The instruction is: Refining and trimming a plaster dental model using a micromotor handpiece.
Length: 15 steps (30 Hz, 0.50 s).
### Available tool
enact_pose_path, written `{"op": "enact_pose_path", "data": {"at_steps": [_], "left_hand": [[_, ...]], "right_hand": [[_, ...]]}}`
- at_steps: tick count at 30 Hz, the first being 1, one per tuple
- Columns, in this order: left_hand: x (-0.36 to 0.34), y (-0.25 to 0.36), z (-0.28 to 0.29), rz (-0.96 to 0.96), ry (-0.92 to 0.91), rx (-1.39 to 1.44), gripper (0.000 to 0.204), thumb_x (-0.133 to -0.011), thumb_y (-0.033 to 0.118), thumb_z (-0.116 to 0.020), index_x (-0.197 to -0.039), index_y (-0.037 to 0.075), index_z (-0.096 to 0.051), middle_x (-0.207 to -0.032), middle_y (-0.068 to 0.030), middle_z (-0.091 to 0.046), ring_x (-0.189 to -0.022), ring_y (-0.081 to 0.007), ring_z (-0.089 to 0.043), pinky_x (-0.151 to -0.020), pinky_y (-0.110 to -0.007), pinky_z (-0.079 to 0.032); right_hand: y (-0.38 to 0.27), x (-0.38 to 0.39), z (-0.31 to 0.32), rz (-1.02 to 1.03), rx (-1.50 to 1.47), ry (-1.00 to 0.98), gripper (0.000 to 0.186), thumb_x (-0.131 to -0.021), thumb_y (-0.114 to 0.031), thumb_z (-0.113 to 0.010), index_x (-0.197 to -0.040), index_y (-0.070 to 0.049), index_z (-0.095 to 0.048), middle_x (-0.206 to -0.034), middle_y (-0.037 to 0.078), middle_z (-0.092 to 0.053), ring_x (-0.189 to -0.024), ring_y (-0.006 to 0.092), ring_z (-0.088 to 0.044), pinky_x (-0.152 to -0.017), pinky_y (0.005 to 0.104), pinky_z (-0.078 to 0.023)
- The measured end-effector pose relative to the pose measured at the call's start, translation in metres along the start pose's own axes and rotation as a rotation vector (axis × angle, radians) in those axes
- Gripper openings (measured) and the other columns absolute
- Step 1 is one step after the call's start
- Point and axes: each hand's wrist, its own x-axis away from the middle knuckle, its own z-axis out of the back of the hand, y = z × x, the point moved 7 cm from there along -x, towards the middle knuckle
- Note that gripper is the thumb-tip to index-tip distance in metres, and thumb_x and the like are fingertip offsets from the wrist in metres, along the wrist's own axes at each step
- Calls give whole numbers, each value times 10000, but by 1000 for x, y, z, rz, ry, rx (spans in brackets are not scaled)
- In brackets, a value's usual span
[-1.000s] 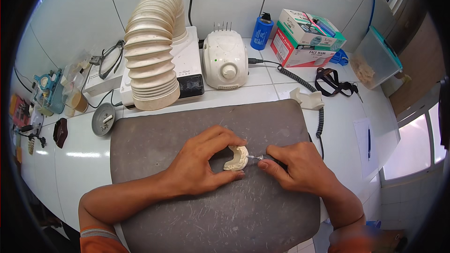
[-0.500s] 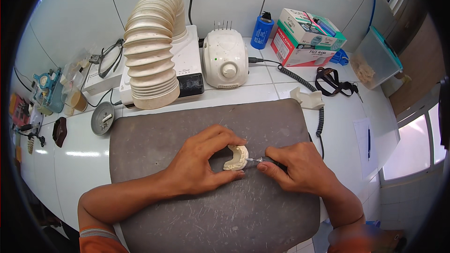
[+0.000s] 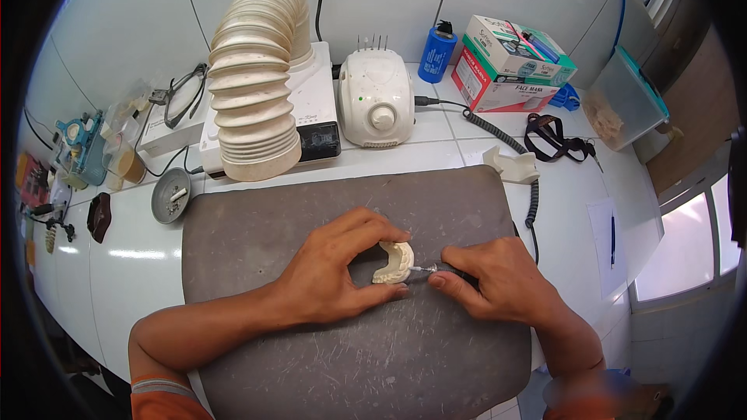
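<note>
On the scratched grey mat [image 3: 264,365] my left hand [image 3: 334,264] grips a cream horseshoe-shaped dental model [image 3: 398,260] between fingertips and thumb. My right hand [image 3: 486,280] is closed round a slim handpiece [image 3: 429,269]; its white tip meets the outer right side of the model, at the row of teeth. The handpiece's coiled cord [image 3: 532,202] runs up behind the mat to a white control unit [image 3: 377,101] with a green light. A white plastic rest [image 3: 510,164] stands beside the cord.
A ribbed hose [image 3: 253,78] on a white machine stands at the back, by a blue canister [image 3: 437,54] and stacked boxes [image 3: 502,93]. A grey dish [image 3: 170,196], dark strap [image 3: 552,140], plastic bin [image 3: 626,97] and paper with pen [image 3: 607,241] surround the mat. Clutter lines the far left.
My right hand and the handpiece have shifted very slightly downward along the model's edge. My left hand keeps the same grip, almost unmoved.
</note>
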Motion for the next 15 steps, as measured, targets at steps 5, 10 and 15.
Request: {"op": "enact_pose_path", "data": {"at_steps": [5, 10, 15], "left_hand": [[0, 0, 0, -8, 2, -7, 604, -825, 248, -1004, -1329, 29, -753, -1270, -157, -725, -1193, -300, -739, -1021, -400, -594], [1, 1, 0, 11, -10, 6, 597, -829, 249, -1001, -1326, 28, -754, -1271, -160, -726, -1200, -309, -738, -1030, -409, -589], [0, 0, 0, -17, 3, -10, 566, -860, 272, -967, -1325, 58, -724, -1250, -141, -702, -1160, -333, -739, -988, -435, -607]], "right_hand": [[3, -1, 0, -11, -8, 6, 527, -1113, -533, -641, -880, -63, -692, -693, 179, -709, -637, 427, -704, -627, 527, -522], [3, -1, -3, -22, -4, -28, 531, -1111, -537, -641, -878, -63, -699, -699, 177, -715, -642, 424, -708, -630, 526, -523], [0, -1, -1, 11, 3, -17, 436, -1078, -434, -716, -852, -63, -670, -656, 170, -657, -604, 407, -669, -598, 494, -488]]}}
